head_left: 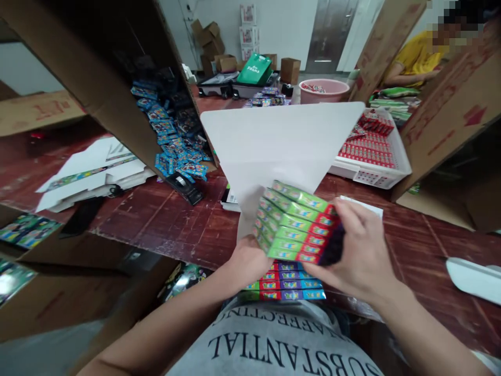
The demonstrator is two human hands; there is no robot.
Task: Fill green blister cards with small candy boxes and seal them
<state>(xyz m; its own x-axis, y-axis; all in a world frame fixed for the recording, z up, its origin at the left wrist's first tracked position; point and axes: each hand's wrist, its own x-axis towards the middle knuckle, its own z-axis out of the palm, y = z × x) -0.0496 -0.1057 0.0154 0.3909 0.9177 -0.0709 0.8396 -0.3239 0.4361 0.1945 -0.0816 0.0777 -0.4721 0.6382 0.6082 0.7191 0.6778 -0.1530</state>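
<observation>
A block of small green and red packets [301, 224] is tilted up in front of me. My right hand [360, 245] grips its right end, with the thumb below and the fingers above. My left hand [248, 263] is closed against the block's lower left side; its fingertips are partly hidden. Beneath the block are rows of green, red, purple and blue packets [291, 287], close to my shirt. Behind it rises a white cardboard flap [282, 136], its lower part hidden by the packets.
Blue packets [168, 136] spill from a tall carton on the left, near a black tape dispenser [183, 188]. Flattened white card [97, 172] lies further left. A white basket [403, 167] holds red packets on the right. Beyond stands a pink tub [324, 96]; a person in yellow [415, 60] sits behind cartons.
</observation>
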